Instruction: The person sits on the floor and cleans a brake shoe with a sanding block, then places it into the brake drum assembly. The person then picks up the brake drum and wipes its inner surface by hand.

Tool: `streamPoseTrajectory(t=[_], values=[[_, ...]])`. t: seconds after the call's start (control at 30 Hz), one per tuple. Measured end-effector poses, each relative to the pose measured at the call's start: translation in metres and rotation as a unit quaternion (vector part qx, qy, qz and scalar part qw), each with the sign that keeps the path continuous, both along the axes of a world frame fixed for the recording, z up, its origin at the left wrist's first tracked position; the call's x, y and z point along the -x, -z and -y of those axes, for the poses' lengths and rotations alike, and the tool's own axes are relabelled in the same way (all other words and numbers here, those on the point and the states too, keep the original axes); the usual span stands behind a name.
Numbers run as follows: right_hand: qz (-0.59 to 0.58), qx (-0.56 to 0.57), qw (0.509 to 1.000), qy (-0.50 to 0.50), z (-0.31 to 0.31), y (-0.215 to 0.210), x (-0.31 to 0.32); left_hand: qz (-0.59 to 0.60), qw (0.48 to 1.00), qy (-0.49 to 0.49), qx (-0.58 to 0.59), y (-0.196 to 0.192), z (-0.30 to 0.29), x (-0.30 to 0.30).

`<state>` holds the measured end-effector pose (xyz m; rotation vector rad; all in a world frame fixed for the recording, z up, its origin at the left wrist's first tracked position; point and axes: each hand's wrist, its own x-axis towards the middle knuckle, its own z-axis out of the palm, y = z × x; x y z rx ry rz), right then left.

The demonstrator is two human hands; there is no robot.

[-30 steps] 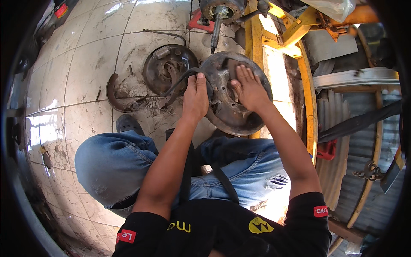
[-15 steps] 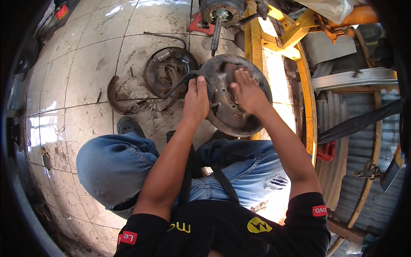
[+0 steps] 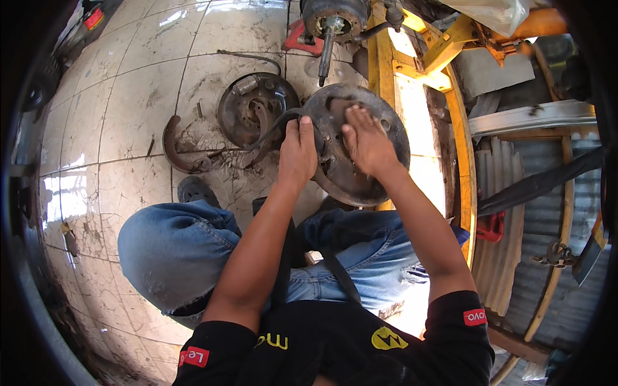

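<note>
A round, dirty metal brake backing plate [image 3: 354, 185] is held up in front of me, its face toward me. My left hand [image 3: 298, 153] is closed round its left edge, fingers partly hidden behind it. A black cable [image 3: 273, 125] curves out beside that thumb. Against the plate's upper middle lies my right hand [image 3: 369, 140], palm down with its fingers stretched out and slightly blurred. No tool shows in it. On the floor to the left rests a second backing plate [image 3: 226, 117] with a brake cylinder [image 3: 244, 85]. Farther left lies a curved brake shoe [image 3: 168, 143].
Beyond the held plate, a splined shaft [image 3: 326, 55] points toward me from a drum [image 3: 329, 11]. A red stand [image 3: 300, 40] is next to it. A yellow metal frame [image 3: 465, 167] runs along my right. Dirt and small rods lie on the tiled floor [image 3: 129, 122].
My right hand has slid a little to the left across the plate's face. My left hand keeps its grip, and the plate has hardly moved.
</note>
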<state>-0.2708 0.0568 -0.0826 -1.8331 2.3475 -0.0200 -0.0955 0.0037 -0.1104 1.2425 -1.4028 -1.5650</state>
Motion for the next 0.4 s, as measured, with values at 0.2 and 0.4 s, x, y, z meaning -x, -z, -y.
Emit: streamPoseTrajectory(t=[0.2, 0.4], values=[[-0.043, -0.029, 0.998, 0.035, 0.004, 0.005, 0.004, -0.002, 1.000, 0.004, 0.005, 0.004, 0.003, 0.003], [-0.041, -0.076, 0.988, 0.131, 0.006, 0.006, 0.013, 0.017, 1.000, 0.012, -0.006, 0.003, 0.003, 0.003]])
